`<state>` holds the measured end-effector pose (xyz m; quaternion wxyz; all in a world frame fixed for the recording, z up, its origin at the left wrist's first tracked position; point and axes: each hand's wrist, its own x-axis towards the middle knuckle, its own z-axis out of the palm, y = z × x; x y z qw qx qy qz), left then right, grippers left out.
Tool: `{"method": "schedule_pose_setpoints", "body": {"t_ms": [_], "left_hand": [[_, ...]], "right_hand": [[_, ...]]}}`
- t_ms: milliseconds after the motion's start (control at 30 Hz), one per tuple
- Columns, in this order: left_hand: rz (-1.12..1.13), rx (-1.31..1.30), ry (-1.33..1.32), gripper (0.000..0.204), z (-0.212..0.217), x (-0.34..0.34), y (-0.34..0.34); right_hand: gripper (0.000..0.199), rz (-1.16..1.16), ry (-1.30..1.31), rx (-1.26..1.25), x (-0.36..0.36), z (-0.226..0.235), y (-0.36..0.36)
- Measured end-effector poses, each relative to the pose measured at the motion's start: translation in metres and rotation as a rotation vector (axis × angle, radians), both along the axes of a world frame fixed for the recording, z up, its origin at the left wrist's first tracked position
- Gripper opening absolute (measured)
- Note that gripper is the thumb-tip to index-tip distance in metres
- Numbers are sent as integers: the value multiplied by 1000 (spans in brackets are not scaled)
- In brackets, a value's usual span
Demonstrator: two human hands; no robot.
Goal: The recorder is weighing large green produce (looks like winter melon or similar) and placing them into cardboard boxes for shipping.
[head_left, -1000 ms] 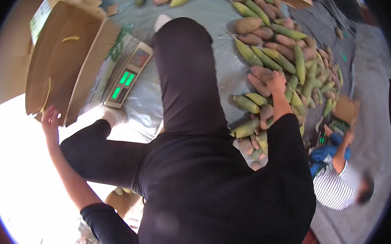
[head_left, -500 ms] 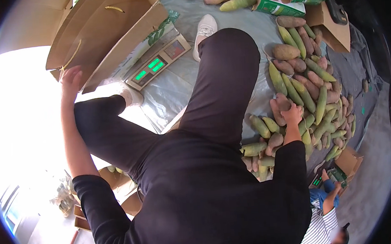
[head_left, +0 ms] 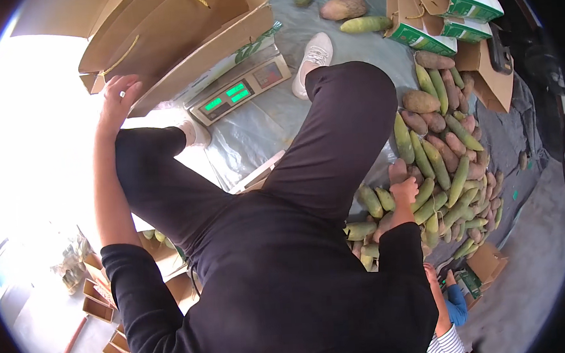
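Since before, right hand (head_left: 405, 190) has clamped its grip on a brownish oblong fruit (head_left: 397, 169); left hand (head_left: 119, 96) grasps a cardboard box (head_left: 170, 34).

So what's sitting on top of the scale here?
A big brown cardboard box covers the platform of the scale, with the left hand on the box's lower edge. Only the green-lit display panel shows; the box's inside is hidden.

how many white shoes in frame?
2. One white shoe on the sheet right of the scale; the other below the scale's left end, partly washed out by glare.
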<state>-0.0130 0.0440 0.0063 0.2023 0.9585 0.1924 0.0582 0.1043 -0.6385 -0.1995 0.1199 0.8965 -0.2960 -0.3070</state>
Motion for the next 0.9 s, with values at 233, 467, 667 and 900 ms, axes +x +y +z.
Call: {"method": "schedule_pose_setpoints", "body": {"t_ms": [233,467,667,900], "left_hand": [[-36,85,151,34,8,-1,-12],[-113,86,248,29,11,-8,-12],[-48,63,315,27,5,-6,-15],[-103,101,227,27,-4,-10,-11]], "right_hand": [[83,70,-82,440,-11,-13,0],[76,250,-215,546,44,24,53],[74,496,-518,841,122,75,106],[71,584,-751,1366,174,210,245]]}}
